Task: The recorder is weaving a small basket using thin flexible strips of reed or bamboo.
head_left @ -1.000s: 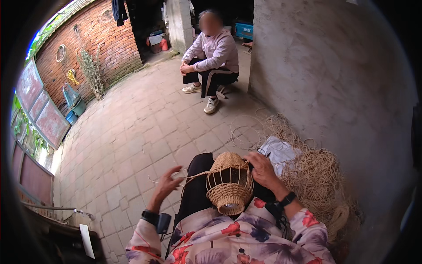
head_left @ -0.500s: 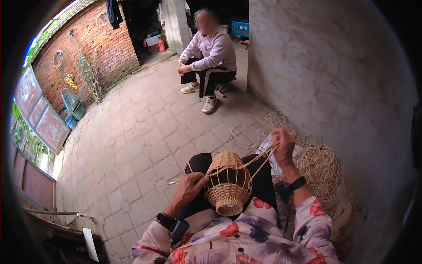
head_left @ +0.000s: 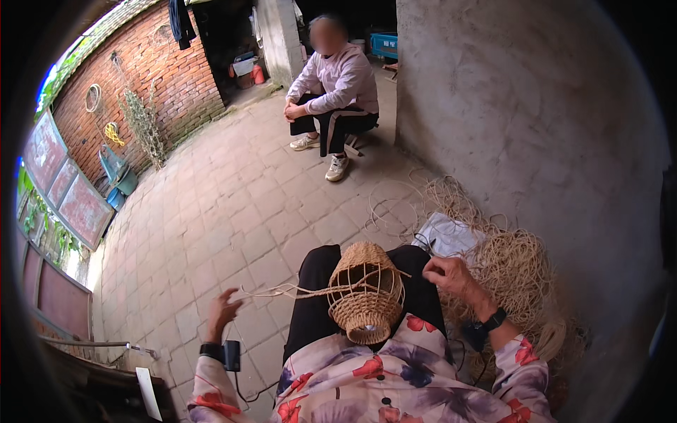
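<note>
A woven basket point(head_left: 365, 310) of straw-coloured twisted cord lies across my lap, its narrow round end towards me. Bare upright ribs span the gap between its two woven parts. Several loose cord strands point(head_left: 282, 290) run from the ribs leftward over my thigh. My left hand point(head_left: 224, 309) is beside their far ends, fingers apart, apparently not gripping them. Right of the basket, my right hand point(head_left: 455, 276) has its fingers curled in; whether anything is between them is hidden. A short cord end point(head_left: 404, 273) sticks out of the basket towards it.
A large tangled heap of cord point(head_left: 515, 271) and a white sack point(head_left: 448, 234) lie on the ground to my right, beside a plastered wall point(head_left: 522, 106). A person point(head_left: 338, 88) sits low on the paved yard point(head_left: 211, 233) ahead. A white strip point(head_left: 147, 393) stands at lower left.
The cord loop has left my right hand, which has come down and nearer the heap. My left hand has moved off the basket to the left, and the strands now trail that way.
</note>
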`<state>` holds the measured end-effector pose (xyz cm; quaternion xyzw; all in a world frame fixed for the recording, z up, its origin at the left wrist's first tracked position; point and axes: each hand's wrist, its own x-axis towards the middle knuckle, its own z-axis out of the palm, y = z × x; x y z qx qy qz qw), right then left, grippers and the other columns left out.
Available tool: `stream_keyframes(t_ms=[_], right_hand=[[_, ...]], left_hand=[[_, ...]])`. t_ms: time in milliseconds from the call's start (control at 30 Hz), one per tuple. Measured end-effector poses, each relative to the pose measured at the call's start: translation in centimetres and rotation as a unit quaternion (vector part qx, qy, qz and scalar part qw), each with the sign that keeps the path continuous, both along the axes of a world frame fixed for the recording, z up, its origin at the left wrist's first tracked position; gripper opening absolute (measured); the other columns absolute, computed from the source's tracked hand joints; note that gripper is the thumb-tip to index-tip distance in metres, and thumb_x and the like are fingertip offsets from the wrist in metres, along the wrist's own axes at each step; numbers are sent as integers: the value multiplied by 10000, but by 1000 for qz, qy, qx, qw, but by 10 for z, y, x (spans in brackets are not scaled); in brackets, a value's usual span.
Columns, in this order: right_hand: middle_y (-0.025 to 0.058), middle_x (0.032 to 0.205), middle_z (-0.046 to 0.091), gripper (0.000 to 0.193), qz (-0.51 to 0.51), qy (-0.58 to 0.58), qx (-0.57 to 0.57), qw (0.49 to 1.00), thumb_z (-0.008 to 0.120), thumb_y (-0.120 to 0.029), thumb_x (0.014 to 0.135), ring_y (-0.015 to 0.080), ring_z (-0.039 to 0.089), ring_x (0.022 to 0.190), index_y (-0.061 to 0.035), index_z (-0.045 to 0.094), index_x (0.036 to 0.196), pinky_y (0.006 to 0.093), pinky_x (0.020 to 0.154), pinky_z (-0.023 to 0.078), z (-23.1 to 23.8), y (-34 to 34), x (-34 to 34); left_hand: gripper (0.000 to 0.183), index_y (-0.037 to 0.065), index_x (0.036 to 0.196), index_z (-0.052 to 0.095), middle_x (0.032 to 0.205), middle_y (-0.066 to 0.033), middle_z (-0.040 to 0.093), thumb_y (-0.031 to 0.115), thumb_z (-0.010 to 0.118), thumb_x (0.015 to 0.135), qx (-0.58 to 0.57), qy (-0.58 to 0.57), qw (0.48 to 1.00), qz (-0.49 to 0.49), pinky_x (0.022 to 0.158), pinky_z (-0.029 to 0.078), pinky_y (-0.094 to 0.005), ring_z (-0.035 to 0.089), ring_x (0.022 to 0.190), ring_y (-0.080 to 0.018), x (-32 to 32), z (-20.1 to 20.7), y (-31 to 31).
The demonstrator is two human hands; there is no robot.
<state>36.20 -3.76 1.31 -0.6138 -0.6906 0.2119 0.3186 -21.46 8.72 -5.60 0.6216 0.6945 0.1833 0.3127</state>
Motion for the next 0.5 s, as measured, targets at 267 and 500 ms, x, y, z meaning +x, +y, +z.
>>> stream_keyframes(t_ms=[267,500], right_hand=[[68,819,649,118,43,185,6,982,657,-78,868,103,598,723,13,640,941,268,650,484,22,7,-81],[68,803,646,123,59,180,12,982,645,-81,875,109,605,712,8,641,959,270,640,484,14,3,-83]], left_hand=[[211,40,1051,684,948,-68,671,66,682,841,173,-157,929,-287,581,481,-266,613,686,-116,206,81,-39],[134,63,904,686,879,-90,664,64,715,773,348,-54,869,-349,604,529,-350,662,707,-256,224,80,-48]])
